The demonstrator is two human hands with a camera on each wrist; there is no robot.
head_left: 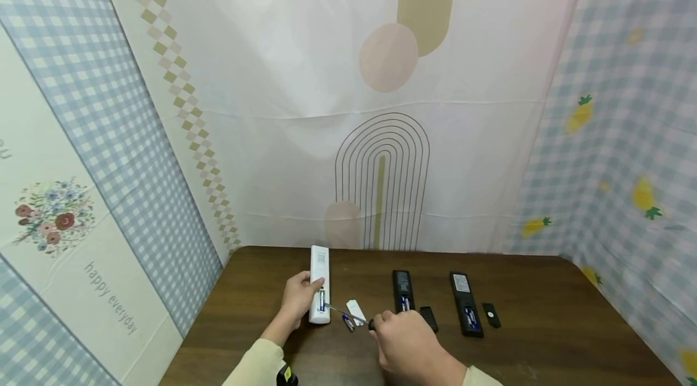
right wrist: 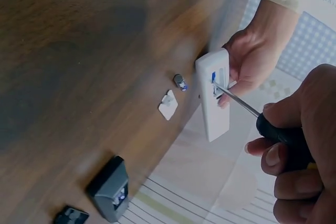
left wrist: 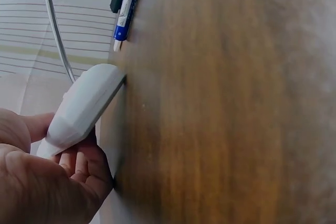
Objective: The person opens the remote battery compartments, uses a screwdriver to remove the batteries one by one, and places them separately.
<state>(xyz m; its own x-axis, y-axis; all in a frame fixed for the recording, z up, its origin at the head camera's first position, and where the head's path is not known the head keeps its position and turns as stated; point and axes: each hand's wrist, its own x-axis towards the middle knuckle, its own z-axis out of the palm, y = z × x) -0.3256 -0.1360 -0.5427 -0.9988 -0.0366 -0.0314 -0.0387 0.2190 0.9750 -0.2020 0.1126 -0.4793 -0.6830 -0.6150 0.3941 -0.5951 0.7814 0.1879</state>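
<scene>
One white remote [head_left: 321, 266], gripped by the left hand [head_left: 297, 298], is well inside the left edge of the bench [head_left: 239, 307]; the right hand [head_left: 407, 342] grips a screwdriver [right wrist: 270, 129]; between them lie a loose battery [right wrist: 180, 82] and white cover [right wrist: 168, 106].

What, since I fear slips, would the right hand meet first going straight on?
Led by its black-handled metal screwdriver, the right hand would probably meet the long white plastic remote, at its open battery compartment; tip contact is unclear.

Screwdriver handle [right wrist: 270, 129] partly hidden in right hand [head_left: 405, 340]; print [head_left: 321, 258] on white remote [head_left: 320, 271], perhaps text, illegibly small.
</scene>
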